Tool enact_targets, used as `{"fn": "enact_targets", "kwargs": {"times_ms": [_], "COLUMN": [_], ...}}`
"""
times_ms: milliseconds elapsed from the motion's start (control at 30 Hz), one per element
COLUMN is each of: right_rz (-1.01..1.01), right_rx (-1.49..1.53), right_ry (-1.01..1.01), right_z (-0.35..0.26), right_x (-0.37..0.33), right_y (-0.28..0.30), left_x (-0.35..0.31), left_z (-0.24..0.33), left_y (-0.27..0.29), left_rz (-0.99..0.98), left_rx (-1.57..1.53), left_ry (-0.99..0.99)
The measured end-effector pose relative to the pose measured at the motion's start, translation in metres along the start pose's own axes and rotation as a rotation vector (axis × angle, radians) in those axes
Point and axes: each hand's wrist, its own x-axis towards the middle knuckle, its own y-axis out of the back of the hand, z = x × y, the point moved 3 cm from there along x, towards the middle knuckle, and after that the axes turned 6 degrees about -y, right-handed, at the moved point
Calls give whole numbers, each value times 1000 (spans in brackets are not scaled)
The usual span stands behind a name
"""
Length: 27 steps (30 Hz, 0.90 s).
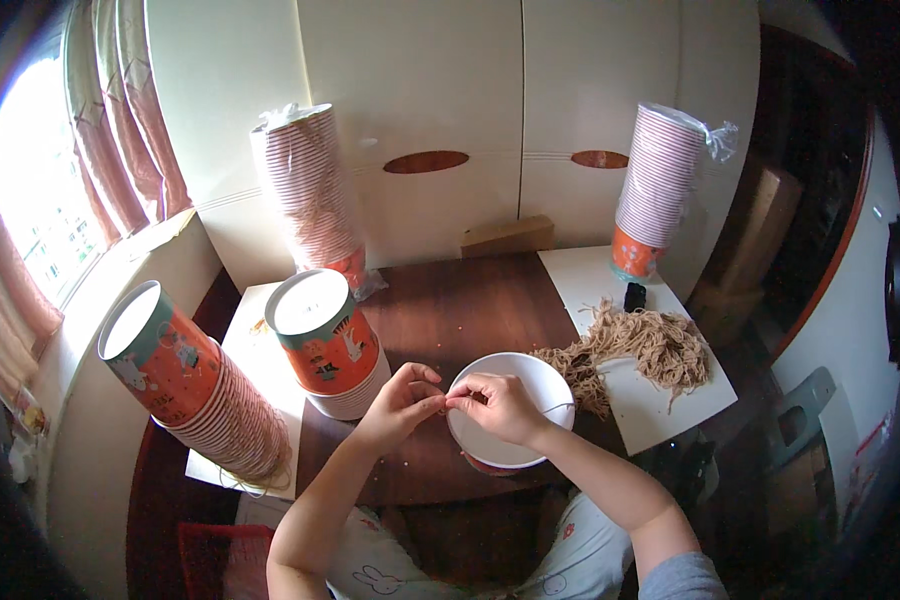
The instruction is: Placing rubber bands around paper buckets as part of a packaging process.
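Note:
A white-lined paper bucket [520, 456] stands in front of me at the table's near edge, its open mouth up. Over its left rim, the fingertips of my left hand [402, 405] and my right hand [505, 408] meet in a pinch. Between them is a tiny bit of what looks like cord, mostly hidden by the fingers. A thin cord [558, 406] shows inside the bucket, just right of my right hand. Tan cords [660, 350] lie in a loose heap to the right, some reaching the bucket's far side.
Nested orange-and-green paper buckets [185, 365] lean at left, cord loops hanging off them. Another short stack [328, 335] stands beside them. Tall plastic-wrapped stacks rise at back left [310, 190] and back right [660, 180]. A small black object [635, 296] lies by the cord heap. White cabinets [420, 90] stand behind.

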Motion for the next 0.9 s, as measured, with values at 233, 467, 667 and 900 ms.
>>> {"fn": "enact_targets", "kwargs": {"times_ms": [233,467,667,900], "right_rz": [-26,-25,-53,-64], "right_rx": [244,245,58,-8], "right_ry": [-167,-194,-234,-191], "right_z": [9,23,27,21], "right_x": [3,3,0,0], "right_y": [1,-3,-9,-7], "left_x": [-2,1,1,1], "left_z": [-1,-2,3,2], "left_y": [-1,-1,-4,7], "left_rz": [-129,-17,55,144], "left_rx": [215,371,198,-43], "left_ry": [84,88,-24,-28]}}
